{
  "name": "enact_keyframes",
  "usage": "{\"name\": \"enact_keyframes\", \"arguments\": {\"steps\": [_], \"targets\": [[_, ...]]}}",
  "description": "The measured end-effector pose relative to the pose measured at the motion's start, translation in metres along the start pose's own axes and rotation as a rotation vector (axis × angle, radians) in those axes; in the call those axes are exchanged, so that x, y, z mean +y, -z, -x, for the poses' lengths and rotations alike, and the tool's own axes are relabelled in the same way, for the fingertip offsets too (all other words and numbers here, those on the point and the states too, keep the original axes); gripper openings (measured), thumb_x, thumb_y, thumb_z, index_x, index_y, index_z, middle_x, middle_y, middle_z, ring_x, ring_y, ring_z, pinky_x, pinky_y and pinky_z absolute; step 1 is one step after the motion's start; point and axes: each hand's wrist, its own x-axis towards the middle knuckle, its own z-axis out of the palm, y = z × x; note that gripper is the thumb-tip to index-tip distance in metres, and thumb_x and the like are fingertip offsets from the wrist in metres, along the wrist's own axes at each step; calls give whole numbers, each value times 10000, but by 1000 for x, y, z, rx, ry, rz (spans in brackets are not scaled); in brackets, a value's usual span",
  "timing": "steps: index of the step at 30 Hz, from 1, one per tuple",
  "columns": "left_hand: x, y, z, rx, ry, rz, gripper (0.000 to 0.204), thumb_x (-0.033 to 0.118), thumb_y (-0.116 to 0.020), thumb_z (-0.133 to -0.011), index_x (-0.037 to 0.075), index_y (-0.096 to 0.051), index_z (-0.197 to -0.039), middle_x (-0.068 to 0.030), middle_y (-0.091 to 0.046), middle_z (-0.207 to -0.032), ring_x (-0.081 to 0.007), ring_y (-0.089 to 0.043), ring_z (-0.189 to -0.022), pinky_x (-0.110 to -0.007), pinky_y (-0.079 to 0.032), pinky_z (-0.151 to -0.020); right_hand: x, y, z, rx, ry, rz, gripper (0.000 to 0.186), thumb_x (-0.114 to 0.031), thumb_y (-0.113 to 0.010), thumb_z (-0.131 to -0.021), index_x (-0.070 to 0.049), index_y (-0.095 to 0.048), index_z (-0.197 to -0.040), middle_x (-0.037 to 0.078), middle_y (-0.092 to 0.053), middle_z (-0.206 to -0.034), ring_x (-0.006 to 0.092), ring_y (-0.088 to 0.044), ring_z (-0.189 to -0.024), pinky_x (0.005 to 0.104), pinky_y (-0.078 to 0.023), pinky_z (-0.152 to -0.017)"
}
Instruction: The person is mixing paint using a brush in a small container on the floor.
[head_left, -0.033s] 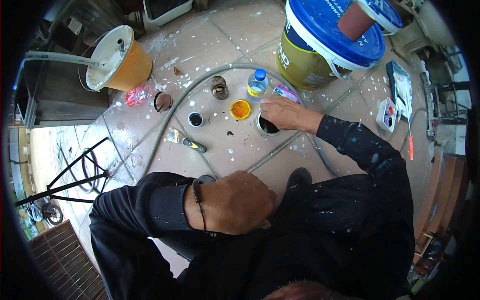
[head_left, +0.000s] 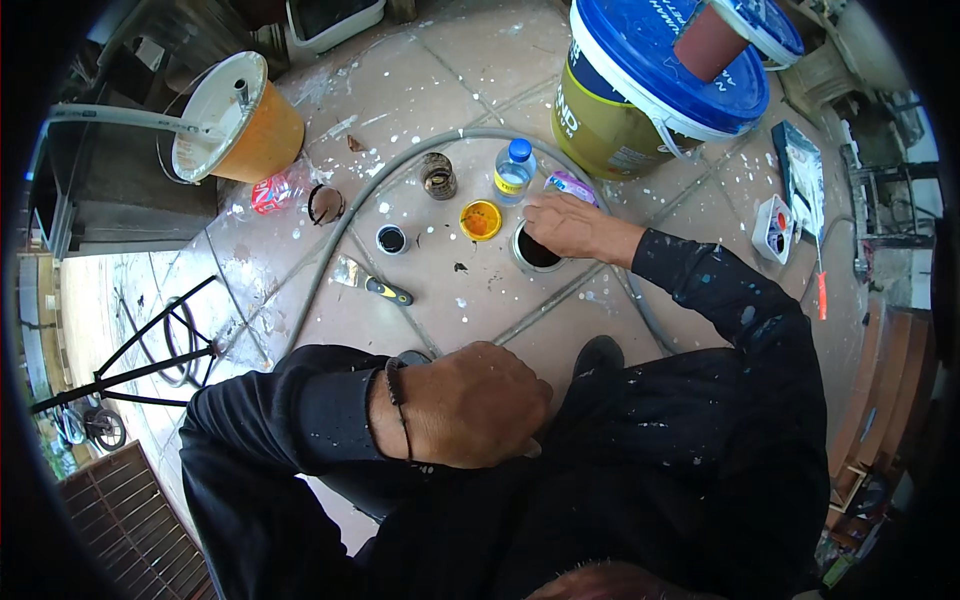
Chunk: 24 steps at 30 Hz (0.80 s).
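My right hand [head_left: 565,228] reaches to the rim of an open can of dark liquid [head_left: 535,250], fingers bent over it; what they grip is hidden. My left hand [head_left: 470,405] is closed over my lap, knuckles up, its palm side hidden. Around the can stand a small blue-capped water bottle [head_left: 513,170], a yellow paint pot [head_left: 480,220] and a small pot of dark paint [head_left: 391,238]. A stained jar [head_left: 439,175] stands behind them. A putty knife [head_left: 375,285] lies at left, and a purple packet [head_left: 570,186] lies behind my right hand.
A hose [head_left: 355,200] arcs round the pots. An orange bucket [head_left: 260,130], blue-lidded pail [head_left: 610,120], crushed bottle [head_left: 275,190] and cut container [head_left: 326,204] stand or lie behind. At right are a white tray [head_left: 772,230] and long scraper [head_left: 798,170]; at left, a black metal frame [head_left: 150,340].
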Motion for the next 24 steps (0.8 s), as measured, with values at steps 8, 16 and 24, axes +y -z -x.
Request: {"name": "enact_keyframes", "arguments": {"steps": [8,16,24], "targets": [[0,-2,1,22,-21,4,465,376,-645,-1005,-77,-613,-1102,-249,-705,-1000,-407,-700,-1012,-466,-549,-909,-2,-7,-13,-120,-24,-94,110,-61,-624,-831,-1,-716,-820,179,-685,-914,340,-685,-993,441,-540,-894],[-1,-2,2,12,-24,11,466,376,-647,-1004,-79,-615,-1098,-255,-709,-1007,-409,-700,-1017,-466,-551,-910,-16,9,-12,-196,-102,-14,109,-64,-632,-822,-17,-726,-792,143,-689,-881,307,-692,-932,428,-508,-860],[-4,-5,3,58,-43,10,469,372,-651,-998,-83,-612,-1107,-257,-709,-999,-407,-703,-1008,-460,-552,-906,-15,8,-14,-164,-98,97,120,-56,-641,-804,-35,-750,-849,112,-698,-963,289,-684,-984,453,-494,-859]]}}
